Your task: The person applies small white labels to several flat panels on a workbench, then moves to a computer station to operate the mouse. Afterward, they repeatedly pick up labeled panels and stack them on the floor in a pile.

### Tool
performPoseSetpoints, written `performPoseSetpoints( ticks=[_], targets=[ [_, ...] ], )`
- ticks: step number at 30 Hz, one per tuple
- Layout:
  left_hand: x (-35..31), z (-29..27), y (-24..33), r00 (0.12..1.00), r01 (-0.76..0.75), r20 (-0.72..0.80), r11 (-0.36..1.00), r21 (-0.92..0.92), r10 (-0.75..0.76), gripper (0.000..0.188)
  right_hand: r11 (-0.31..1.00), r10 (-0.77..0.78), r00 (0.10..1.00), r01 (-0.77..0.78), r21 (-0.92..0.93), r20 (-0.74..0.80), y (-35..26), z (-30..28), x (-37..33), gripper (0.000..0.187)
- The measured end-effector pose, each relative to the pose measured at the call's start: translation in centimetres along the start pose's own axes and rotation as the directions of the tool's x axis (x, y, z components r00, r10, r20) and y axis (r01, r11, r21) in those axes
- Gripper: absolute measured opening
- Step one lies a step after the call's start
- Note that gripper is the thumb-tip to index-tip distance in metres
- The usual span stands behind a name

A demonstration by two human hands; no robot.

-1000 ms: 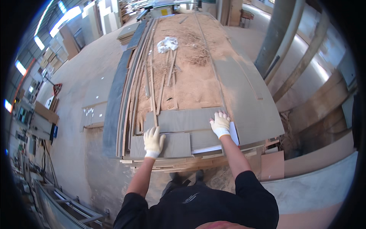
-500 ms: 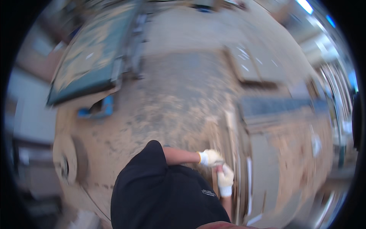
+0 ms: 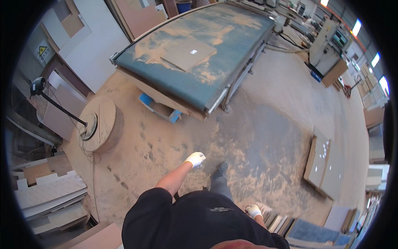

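My left hand (image 3: 195, 159), in a white knit glove, hangs out in front of me above the dusty floor. Its fingers look loosely curled, and nothing shows in them. Lower and to the right, my right hand (image 3: 254, 211) wears a similar glove and is held close to my side. Its fingers are small and partly turned away, so their grip is not clear. Just beyond it, edges of stacked boards (image 3: 278, 223) show. A flat grey-brown panel (image 3: 189, 54) with a small white label lies on the green conveyor belt (image 3: 199, 89), far from both hands.
A blue bin (image 3: 159, 108) sits under the conveyor's near end. At left stands a round wooden disc (image 3: 98, 120) with a black pole, near stacked boards (image 3: 52, 195). Flat panels (image 3: 319, 159) lie at right. A machine cabinet (image 3: 327, 45) stands far right. Sawdust covers the floor.
My view has swung left, bringing the conveyor to the middle and the boards to the lower right. My hands, together beside the boards before, are now apart.
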State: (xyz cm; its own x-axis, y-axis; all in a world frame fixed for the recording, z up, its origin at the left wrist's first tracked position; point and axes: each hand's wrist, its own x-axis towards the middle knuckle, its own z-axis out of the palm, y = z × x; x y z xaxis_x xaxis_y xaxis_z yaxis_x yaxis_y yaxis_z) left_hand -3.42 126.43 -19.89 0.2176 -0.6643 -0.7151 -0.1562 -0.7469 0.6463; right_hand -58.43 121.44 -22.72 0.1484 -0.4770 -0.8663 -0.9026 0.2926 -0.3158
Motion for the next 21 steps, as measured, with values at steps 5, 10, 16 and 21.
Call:
performPoseSetpoints(
  ticks=[5,10,16,21],
  targets=[
    [10.2,-13.2,4.9,0.758,-0.349,-0.642,0.904,-0.248,0.116,0.035,0.967,-0.134,0.967,0.176,0.186,-0.219,-14.0,-15.9,8.9,0.019],
    [21.5,-28.1,11.3,0.375,-0.258,-0.911,0.963,0.074,0.170,0.046,0.385,-0.686,0.727,0.328,-0.863,-0.030,-41.3,-31.4,20.4,0.032],
    [30.7,-38.0,19.4,0.307,-0.056,-0.948,0.996,0.071,0.085,0.066,0.462,-0.818,0.574,0.687,-0.560,0.029,-79.4,-32.1,26.7,0.044],
    [36.7,-41.6,22.7,0.057,0.031,-0.984,0.985,0.170,0.168,0.071,0.108,-0.881,0.408,0.666,-0.738,0.240,-99.7,-28.1,31.7,0.053]
  ],
)
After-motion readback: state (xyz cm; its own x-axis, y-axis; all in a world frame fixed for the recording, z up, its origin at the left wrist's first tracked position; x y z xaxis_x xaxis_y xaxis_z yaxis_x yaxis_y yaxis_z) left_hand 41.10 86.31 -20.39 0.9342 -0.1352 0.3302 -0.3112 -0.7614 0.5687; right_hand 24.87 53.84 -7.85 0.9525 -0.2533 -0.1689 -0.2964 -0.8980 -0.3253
